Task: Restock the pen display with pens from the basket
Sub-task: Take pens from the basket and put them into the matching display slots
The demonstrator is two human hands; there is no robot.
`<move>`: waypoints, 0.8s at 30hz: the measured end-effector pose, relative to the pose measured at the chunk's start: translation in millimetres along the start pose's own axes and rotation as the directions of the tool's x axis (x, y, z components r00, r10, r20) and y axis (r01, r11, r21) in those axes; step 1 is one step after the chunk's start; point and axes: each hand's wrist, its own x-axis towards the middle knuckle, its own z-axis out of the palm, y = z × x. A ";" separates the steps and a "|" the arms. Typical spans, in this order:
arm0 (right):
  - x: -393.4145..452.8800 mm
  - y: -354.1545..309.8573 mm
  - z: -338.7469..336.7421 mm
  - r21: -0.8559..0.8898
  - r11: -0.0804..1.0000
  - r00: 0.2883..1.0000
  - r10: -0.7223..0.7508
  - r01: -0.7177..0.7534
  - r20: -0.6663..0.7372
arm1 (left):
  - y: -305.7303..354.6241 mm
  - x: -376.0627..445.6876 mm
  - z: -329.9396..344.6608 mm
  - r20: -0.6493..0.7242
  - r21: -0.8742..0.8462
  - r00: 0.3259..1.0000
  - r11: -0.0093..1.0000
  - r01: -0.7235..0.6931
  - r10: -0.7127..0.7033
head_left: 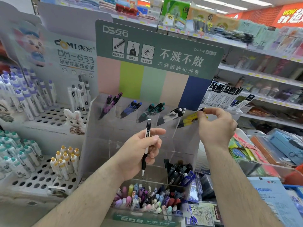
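Yellow pen (pixel 193 117): right hand (pixel 216 126) fingers pinch it, seating it in display's (pixel 101 133) right-edge slot. Black pen (pixel 146 146): gripped upright by left hand (pixel 141 153), apparently queued.

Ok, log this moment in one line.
left hand: holds black pen upright | right hand: pinches yellow pen at clear acrylic display slot
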 end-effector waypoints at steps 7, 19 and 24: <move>-1.1 -5.8 -2.4 -0.083 0.997 0.999 0.009 -0.007 0.033 | 3.5 -1.0 0.3 0.016 0.041 1.000 0.999 -0.027 0.026; -75.2 -49.7 9.8 0.188 0.955 0.819 -0.295 0.231 0.493 | 13.4 -9.5 -3.7 0.063 0.434 0.998 0.899 -0.056 0.032; -50.0 -48.6 4.1 0.517 0.852 0.973 -0.041 -0.085 0.226 | 19.6 -12.9 -20.3 -0.041 0.103 0.999 0.994 -0.030 0.035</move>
